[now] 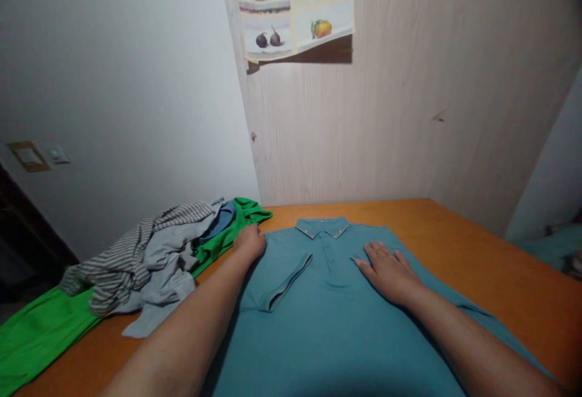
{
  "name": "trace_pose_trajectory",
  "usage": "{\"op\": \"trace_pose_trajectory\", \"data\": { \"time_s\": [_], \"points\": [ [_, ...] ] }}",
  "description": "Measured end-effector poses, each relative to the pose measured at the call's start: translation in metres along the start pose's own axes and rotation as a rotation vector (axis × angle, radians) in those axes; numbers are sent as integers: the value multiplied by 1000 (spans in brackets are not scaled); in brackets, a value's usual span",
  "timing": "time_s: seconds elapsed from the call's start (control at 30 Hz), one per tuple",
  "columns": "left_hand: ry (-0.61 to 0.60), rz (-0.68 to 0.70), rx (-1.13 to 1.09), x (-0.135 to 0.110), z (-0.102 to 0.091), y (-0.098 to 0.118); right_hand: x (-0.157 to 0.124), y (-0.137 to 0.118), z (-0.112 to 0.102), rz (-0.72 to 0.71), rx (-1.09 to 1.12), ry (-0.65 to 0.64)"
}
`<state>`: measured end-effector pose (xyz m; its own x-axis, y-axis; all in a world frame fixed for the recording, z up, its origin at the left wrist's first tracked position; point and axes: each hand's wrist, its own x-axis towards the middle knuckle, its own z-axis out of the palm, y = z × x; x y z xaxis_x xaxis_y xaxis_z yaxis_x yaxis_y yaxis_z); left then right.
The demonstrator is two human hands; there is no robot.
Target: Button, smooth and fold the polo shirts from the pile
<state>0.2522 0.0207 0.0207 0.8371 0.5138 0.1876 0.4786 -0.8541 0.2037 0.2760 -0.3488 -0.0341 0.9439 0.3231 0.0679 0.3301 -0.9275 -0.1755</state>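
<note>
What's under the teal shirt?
Orange table, visible beyond the edges of the teal shirt. Directly beneath, the cloth covers everything; can't tell if anything else is there.

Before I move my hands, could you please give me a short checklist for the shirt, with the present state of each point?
1. Shirt lying front side up on the table: ok.
2. Collar at the far end, its points spread apart: ok.
3. Sleeve on the left turned inward over the front: ok.
4. Whole shirt in view: not ok, the near end is cut off.
5. Right hand off the shirt: not ok, it rests on the front.
6. Left hand gripping the shoulder edge: cannot tell, its fingertips are hidden.
</note>
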Motion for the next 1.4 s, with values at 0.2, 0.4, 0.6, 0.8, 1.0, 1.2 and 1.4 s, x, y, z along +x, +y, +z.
{"op": "trace_pose_trajectory", "data": {
  "time_s": [0.2, 0.4, 0.6, 0.8, 1.0, 1.2, 1.4],
  "points": [
    [-29, 256, 17, -28, 4, 17, -1, 0, -2, -2, 5, -8],
    [-152, 346, 35, -50, 20, 20, -3, 0, -4, -4, 6, -10],
    [-184, 325, 97, -42, 27, 19, -2, -1, -6, 4, 6, -26],
    [-197, 318, 89, -35, 30, 24, 0, 0, -7, 21, -20, -39],
    [-213, 307, 75, -21, 30, 32, 9, 5, -13, 31, -32, -54],
    [-226, 326, 65, -16, 27, 35, 18, 7, -16, 54, -2, -78],
    [-215, 403, 45, -37, 4, 28, 15, 19, -47, 20, 159, -108]
  ]
}}
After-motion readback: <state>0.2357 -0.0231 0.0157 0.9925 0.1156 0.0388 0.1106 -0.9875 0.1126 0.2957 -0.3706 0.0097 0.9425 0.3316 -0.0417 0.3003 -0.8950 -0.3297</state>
